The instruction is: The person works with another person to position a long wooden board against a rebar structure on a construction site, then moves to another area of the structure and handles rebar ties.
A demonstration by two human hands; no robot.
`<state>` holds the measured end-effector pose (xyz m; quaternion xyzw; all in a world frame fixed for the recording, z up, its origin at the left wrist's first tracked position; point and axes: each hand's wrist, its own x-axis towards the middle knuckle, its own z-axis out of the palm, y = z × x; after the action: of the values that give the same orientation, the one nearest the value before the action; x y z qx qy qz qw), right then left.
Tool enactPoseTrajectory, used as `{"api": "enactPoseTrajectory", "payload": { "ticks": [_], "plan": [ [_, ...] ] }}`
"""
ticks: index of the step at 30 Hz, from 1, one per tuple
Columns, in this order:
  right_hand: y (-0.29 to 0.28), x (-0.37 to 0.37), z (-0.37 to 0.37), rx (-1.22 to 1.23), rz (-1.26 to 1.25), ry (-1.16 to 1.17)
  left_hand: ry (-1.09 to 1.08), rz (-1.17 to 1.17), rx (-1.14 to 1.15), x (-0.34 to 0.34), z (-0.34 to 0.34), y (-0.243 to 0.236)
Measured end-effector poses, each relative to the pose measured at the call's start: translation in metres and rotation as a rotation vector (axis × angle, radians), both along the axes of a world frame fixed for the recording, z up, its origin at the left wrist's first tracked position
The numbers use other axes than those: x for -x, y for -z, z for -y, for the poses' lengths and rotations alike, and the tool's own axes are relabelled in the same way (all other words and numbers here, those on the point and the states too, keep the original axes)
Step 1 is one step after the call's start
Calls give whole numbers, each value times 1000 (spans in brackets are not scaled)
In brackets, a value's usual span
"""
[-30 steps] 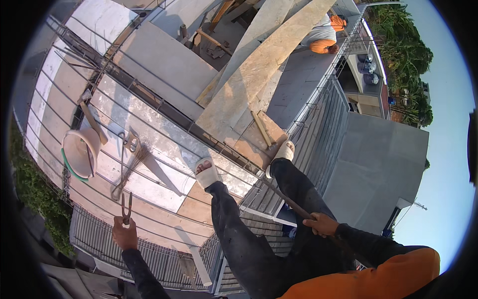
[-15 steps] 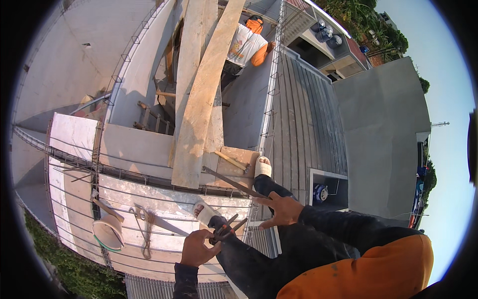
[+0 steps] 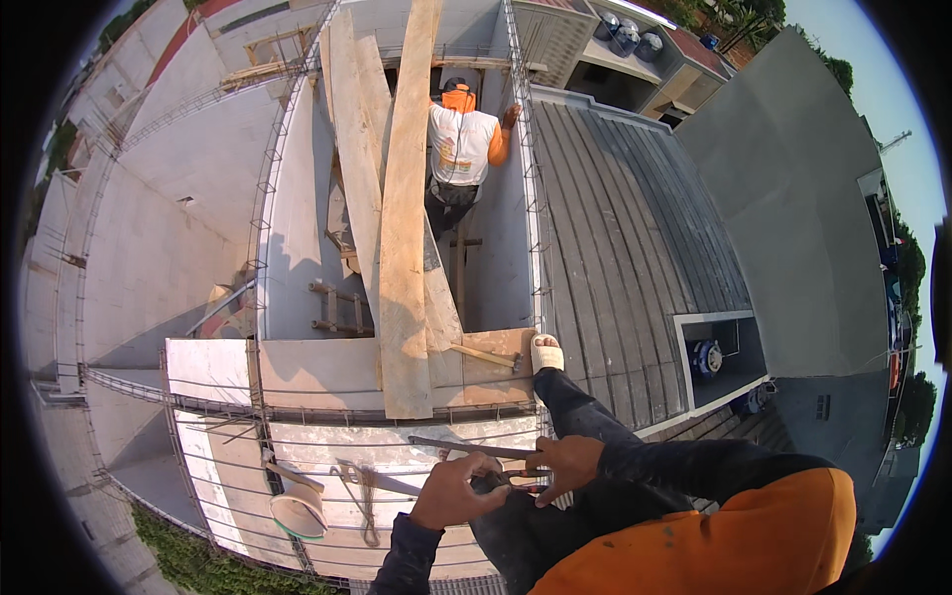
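Note:
My left hand (image 3: 458, 492) is closed around the head of a dark pair of pincers (image 3: 528, 487), its reddish handles pointing right. My right hand (image 3: 569, 464) holds one end of a long, narrow dark bar (image 3: 466, 446), which reaches left above my left hand. The right thumb and fingers are around the pincer handles; whether they grip them is unclear. Below the bar, one foot is largely hidden by my hands. My other foot, in a pale slipper (image 3: 546, 355), rests by a wooden-handled hammer (image 3: 486, 354) on a board.
Long planks (image 3: 405, 248) span a deep opening where a co-worker (image 3: 463, 144) stands. Left lie a pale bucket (image 3: 297, 513), another hammer (image 3: 296, 476) and a wire bundle (image 3: 369, 501). Rebar (image 3: 327, 414) crosses the boards. A grey corrugated roof (image 3: 625, 238) lies to the right.
My hands have come together, the right moving down beside the left, and the pincers now point toward it. The bar has swung nearer level. The view has shifted, showing more on the left.

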<state>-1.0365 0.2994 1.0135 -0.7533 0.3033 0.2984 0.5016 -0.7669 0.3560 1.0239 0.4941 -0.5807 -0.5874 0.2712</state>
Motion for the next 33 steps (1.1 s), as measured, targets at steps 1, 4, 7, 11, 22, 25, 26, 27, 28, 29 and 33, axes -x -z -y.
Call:
{"api": "enactPoseTrajectory", "payload": {
  "ticks": [1,4,7,11,22,25,26,27,28,29,33],
  "plan": [
    [-5,0,-2,13,13,5,21,22,-17,1,2,-6],
    [-24,1,-6,37,50,27,35,78,-32,6,8,-31],
    [-46,3,-4,28,96,55,-36,129,4,15,14,-62],
    [-64,8,1,54,144,110,-129,219,2,27,19,-89],
    [-106,43,23,-153,186,429,-720,144,59,71,5,-139],
    [-119,48,29,-212,202,453,-994,27,9,76,-8,-142],
    [-123,46,33,-219,225,419,-1044,-40,2,72,-16,-135],
    [-129,44,33,-185,243,424,-1094,-108,-5,66,-27,-121],
    [-135,42,33,-154,264,416,-1156,-176,-6,61,-39,-106],
    [-143,43,34,-121,281,410,-1154,-218,-106,64,-43,-102],
    [-167,31,30,-109,385,408,-1198,-473,-558,86,-56,-112]
  ]
}}
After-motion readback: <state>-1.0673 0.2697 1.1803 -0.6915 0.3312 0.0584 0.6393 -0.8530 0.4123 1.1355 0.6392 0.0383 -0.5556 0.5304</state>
